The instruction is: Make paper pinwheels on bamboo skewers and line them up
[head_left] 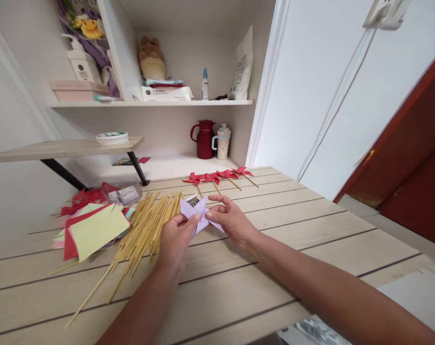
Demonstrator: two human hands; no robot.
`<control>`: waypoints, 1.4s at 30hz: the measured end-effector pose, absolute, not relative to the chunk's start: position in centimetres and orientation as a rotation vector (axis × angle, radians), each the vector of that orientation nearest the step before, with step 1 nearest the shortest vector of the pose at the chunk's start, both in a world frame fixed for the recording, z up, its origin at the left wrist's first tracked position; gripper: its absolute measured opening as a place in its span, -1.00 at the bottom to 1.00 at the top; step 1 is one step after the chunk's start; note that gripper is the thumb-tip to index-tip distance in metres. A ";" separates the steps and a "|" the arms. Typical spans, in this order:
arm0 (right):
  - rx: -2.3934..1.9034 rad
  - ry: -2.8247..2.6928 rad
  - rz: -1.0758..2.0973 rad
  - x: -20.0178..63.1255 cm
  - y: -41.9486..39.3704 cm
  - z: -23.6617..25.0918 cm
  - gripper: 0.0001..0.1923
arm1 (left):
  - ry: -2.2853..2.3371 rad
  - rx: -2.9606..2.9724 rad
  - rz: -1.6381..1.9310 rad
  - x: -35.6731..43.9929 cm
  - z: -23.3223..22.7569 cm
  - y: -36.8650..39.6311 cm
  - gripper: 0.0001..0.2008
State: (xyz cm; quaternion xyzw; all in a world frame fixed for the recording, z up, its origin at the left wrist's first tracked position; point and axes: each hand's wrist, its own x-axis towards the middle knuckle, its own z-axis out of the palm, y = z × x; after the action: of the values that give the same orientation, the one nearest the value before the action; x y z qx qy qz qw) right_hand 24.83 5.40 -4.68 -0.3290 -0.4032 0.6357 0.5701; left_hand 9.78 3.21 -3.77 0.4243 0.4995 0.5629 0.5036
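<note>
Fingers of the left hand (177, 237) and right hand (234, 223) pinch a lilac paper pinwheel (202, 222) between them, mid-frame, over the bench (217, 297). Loose yellow sticks (147, 230) and coloured paper (98, 230) lie at left of frame; farther back, four red pinwheels (227, 174), then a red jug (205, 141) at upper centre.

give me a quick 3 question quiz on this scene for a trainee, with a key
1. How many red pinwheels lie on the table?
2. True or false: only the left hand touches the purple folded paper.
3. Which lies right beside the left hand? A, the red jug; B, the thin sticks; C, the white pump bottle.

Key: 1, four; 2, false, the right hand touches it too; 3, B.
</note>
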 end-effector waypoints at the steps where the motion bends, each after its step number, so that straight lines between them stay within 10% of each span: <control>1: -0.786 -0.940 1.497 24.8 5.4 -4.7 -0.36 | 1.205 1.028 1.357 9.8 -3.8 3.2 -0.66; 42: -0.767 -1.289 1.250 24.9 5.1 -4.4 -0.79 | 1.204 0.928 1.410 9.5 -4.2 3.5 -0.68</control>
State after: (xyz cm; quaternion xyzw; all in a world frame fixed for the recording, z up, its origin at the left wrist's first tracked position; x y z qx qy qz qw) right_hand 24.89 5.13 -4.37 -0.3253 -0.5471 0.5303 0.5601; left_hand 9.51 3.49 -4.16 0.3853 0.4997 0.5853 0.5091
